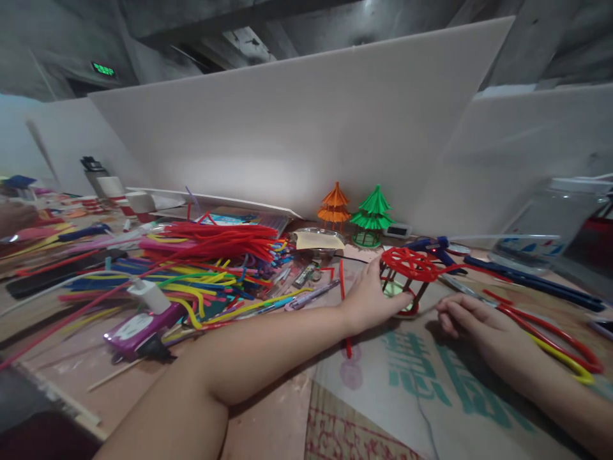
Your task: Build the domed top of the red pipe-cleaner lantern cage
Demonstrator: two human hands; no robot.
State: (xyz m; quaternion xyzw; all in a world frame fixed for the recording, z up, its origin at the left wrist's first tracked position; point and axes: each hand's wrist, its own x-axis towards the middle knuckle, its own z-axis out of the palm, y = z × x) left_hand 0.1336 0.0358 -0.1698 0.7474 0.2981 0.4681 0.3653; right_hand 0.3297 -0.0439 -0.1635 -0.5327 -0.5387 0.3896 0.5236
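Note:
A small pavilion model (410,264) has a red lattice top, brown posts and a red-rimmed base. My left hand (371,294) grips it from the left, with thumb and fingers around the posts and base. Just to the right of the model, my right hand (474,322) is closed with its fingers pinched together. A faint thin strand seems to run from those fingertips towards the model's base; what they hold is too small to name. Behind the model lies a blue glue gun (435,246).
Orange (334,206) and green (373,214) tiered pavilions stand by the white partition (287,134). Colourful pipe cleaners (220,246) are heaped left, near a purple bottle (138,332). Red-and-yellow-handled scissors (550,332), a dark blue tool (531,281) and a clear jar (546,223) are right.

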